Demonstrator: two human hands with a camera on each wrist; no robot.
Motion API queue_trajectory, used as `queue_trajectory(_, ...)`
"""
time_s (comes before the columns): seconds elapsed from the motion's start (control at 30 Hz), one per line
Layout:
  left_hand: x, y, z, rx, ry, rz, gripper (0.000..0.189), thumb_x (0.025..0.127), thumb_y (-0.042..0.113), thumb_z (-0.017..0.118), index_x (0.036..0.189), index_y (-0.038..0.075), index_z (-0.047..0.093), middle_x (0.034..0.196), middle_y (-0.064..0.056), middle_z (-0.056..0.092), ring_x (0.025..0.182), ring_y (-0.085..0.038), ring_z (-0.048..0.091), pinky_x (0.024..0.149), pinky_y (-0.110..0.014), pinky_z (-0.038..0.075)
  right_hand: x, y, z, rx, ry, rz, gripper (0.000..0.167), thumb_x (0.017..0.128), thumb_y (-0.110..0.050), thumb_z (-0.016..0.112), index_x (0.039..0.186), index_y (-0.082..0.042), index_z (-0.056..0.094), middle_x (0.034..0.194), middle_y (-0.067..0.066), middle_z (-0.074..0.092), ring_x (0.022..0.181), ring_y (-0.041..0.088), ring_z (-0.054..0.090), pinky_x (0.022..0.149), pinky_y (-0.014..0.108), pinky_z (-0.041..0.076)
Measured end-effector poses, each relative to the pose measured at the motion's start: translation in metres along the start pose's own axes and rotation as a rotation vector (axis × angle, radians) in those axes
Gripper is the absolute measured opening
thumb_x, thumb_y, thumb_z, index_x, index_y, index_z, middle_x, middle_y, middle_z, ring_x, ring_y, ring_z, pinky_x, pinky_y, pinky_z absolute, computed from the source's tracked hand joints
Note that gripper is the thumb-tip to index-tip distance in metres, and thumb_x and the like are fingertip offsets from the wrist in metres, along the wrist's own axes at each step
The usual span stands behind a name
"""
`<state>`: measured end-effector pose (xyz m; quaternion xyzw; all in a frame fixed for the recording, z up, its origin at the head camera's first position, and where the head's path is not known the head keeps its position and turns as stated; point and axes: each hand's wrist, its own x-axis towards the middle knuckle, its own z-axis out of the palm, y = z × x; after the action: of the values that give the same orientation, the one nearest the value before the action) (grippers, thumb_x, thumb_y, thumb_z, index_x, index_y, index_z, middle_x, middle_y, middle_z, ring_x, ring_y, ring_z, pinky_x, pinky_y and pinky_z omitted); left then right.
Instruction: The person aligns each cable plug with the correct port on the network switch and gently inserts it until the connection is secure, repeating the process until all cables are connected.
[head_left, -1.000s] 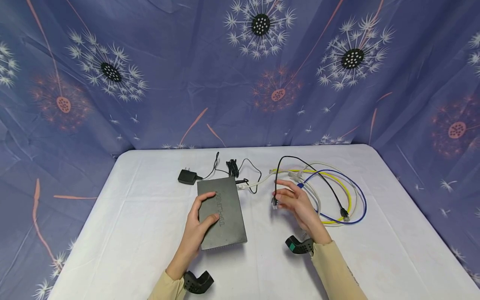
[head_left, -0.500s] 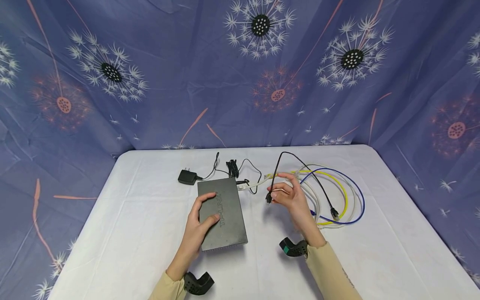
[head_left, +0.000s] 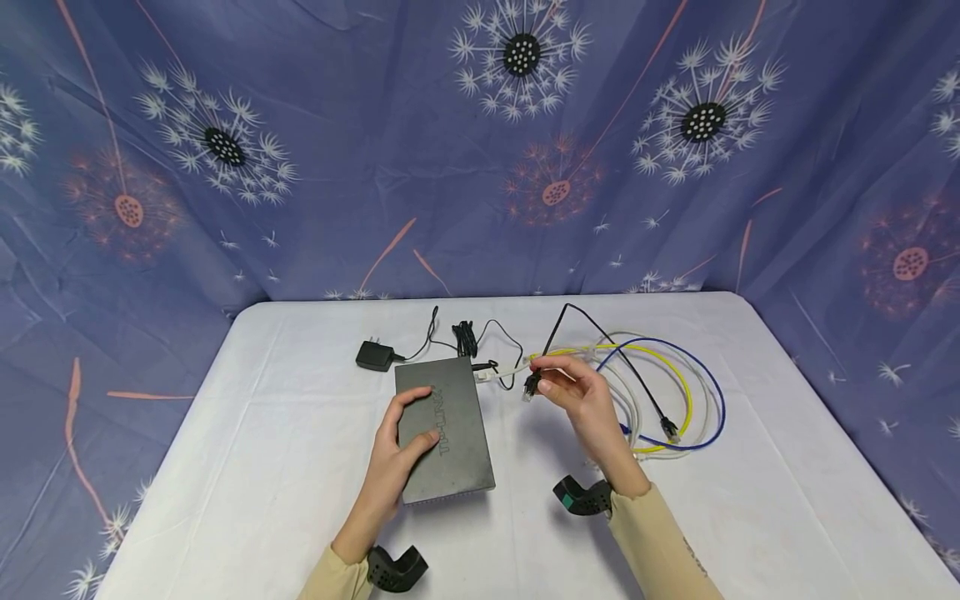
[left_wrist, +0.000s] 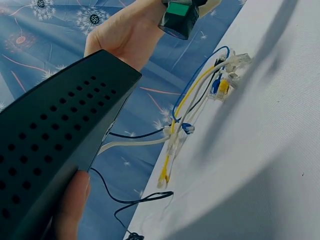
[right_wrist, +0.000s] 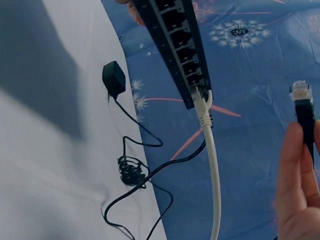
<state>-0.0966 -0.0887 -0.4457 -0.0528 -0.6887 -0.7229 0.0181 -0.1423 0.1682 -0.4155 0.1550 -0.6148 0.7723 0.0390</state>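
Note:
My left hand (head_left: 393, 446) grips a dark grey TP-Link network switch (head_left: 457, 458) by its left side, thumb and a finger on top. In the right wrist view, the row of ports shows on the switch, with a white Ethernet cable (right_wrist: 214, 165) plugged into the end one. To the right of the switch, my right hand (head_left: 588, 400) pinches a black Ethernet cable (head_left: 622, 358) close behind its clear plug (right_wrist: 301, 91). That plug is apart from the switch. The black cable's other plug (head_left: 669, 428) hangs over the cable coils.
A black power adapter (head_left: 375, 354) lies behind the switch, its bundled cord (head_left: 465, 337) beside it. Coiled yellow (head_left: 686, 383) and blue (head_left: 722, 400) Ethernet cables lie at the right with white ones. A blue patterned curtain (head_left: 337, 233) hangs behind the white table (head_left: 247, 467).
My right hand has moved left toward the switch, bringing the black cable's plug closer. The coils at the right shifted slightly left. My left hand and the switch have stayed nearly still.

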Motion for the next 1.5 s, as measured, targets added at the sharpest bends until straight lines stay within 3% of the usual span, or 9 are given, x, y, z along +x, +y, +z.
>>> queue_trajectory(0.27, -0.001, 0.0, -0.001, 0.004, 0.0, 0.001, 0.052, 0.083, 0.001, 0.062, 0.131, 0.016, 0.053, 0.14, 0.0, 0.042, 0.126, -0.021, 0.033, 0.101, -0.047, 0.018, 0.001, -0.003, 0.007, -0.077, 0.021, -0.062, 0.02, 0.085, 0.012, 0.061, 0.105, 0.009, 0.067, 0.107, 0.01, 0.062, 0.097, 0.017, 0.062, 0.082, 0.026, 0.049)
queue_trajectory(0.47, -0.001, 0.0, -0.001, 0.006, 0.0, 0.003, 0.052, 0.083, 0.001, 0.062, 0.131, 0.016, 0.053, 0.14, 0.0, 0.043, 0.126, -0.021, 0.033, 0.101, -0.047, 0.018, 0.004, -0.005, 0.01, -0.069, 0.031, -0.114, 0.019, 0.084, 0.014, 0.061, 0.103, 0.015, 0.063, 0.103, 0.008, 0.062, 0.095, 0.019, 0.062, 0.081, 0.027, 0.05)
queue_trajectory(0.67, -0.001, 0.0, 0.0, -0.003, -0.002, 0.002, 0.052, 0.083, 0.0, 0.062, 0.132, 0.015, 0.053, 0.14, 0.0, 0.042, 0.125, -0.021, 0.033, 0.101, -0.047, 0.019, 0.005, -0.004, 0.012, -0.008, 0.013, -0.119, 0.016, 0.084, 0.015, 0.06, 0.1, 0.011, 0.064, 0.102, 0.01, 0.06, 0.087, 0.02, 0.064, 0.076, 0.033, 0.053)
queue_trajectory(0.87, -0.002, 0.001, 0.0, -0.001, -0.009, 0.013, 0.051, 0.083, 0.0, 0.062, 0.132, 0.015, 0.053, 0.14, -0.001, 0.042, 0.127, -0.021, 0.031, 0.101, -0.047, 0.018, 0.006, 0.0, 0.014, 0.011, -0.008, -0.129, 0.017, 0.084, 0.017, 0.059, 0.097, 0.008, 0.065, 0.102, 0.013, 0.059, 0.089, 0.021, 0.063, 0.077, 0.032, 0.052)
queue_trajectory(1.17, -0.002, 0.004, 0.001, 0.004, -0.01, 0.016, 0.052, 0.084, 0.0, 0.062, 0.132, 0.017, 0.052, 0.14, 0.0, 0.042, 0.127, -0.021, 0.032, 0.101, -0.047, 0.019, 0.005, 0.004, 0.02, -0.021, 0.046, -0.132, 0.018, 0.08, 0.019, 0.062, 0.09, 0.004, 0.067, 0.096, 0.009, 0.064, 0.093, 0.019, 0.062, 0.078, 0.025, 0.05)
queue_trajectory(1.5, -0.001, 0.008, 0.004, -0.011, -0.012, 0.013, 0.052, 0.083, 0.0, 0.062, 0.132, 0.016, 0.053, 0.14, 0.0, 0.042, 0.125, -0.021, 0.033, 0.1, -0.047, 0.02, 0.002, 0.008, 0.026, -0.059, 0.099, -0.103, 0.01, 0.077, 0.018, 0.065, 0.085, 0.015, 0.06, 0.091, 0.005, 0.063, 0.088, 0.017, 0.063, 0.075, 0.025, 0.051)
